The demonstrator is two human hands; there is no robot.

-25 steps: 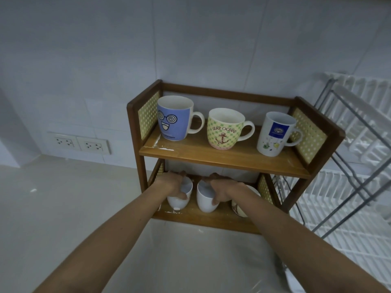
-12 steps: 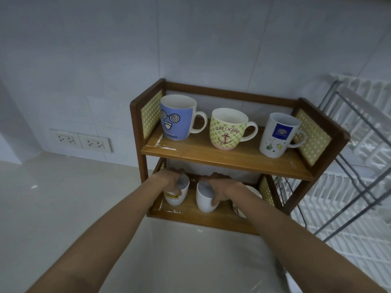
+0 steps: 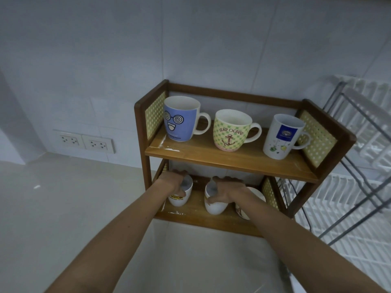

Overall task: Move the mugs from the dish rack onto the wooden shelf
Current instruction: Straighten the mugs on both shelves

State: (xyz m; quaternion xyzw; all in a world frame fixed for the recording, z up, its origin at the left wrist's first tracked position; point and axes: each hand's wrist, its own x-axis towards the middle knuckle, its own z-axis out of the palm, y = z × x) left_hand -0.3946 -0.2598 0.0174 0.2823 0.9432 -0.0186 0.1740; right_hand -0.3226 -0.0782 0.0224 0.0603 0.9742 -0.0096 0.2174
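On the lower board of the two-tier brown wooden shelf (image 3: 230, 158) we count three mugs. Our left hand (image 3: 171, 182) is wrapped over the rim of a white mug with a yellow "JOTUN" label (image 3: 179, 200), fingers clamped on it. Our right hand (image 3: 227, 191) is closed the same way around the top of a plain white rounded mug (image 3: 214, 205) just to the right of the first; the two mugs stand near each other without touching. Both appear to rest on the board, though our hands cover their rims and we cannot make out either handle. Just right of our right hand, a third white mug with a brownish print (image 3: 243, 210) is mostly hidden behind our wrist and forearm, so its design is unreadable.

Above our hands, the upper board carries three more upright mugs, handles to the right: a blue mug with a spiral-eyed cartoon face (image 3: 181, 119), a yellow-green checked mug printed with an anchor (image 3: 231, 131), and a tall white mug with a blue emblem (image 3: 281, 139).

Far to the right of our grip stands one white-and-metal wire dish rack (image 3: 359, 187), cut off by the frame edge. Left of our left hand, two white wall sockets (image 3: 84, 141) sit above the pale countertop (image 3: 63, 208).
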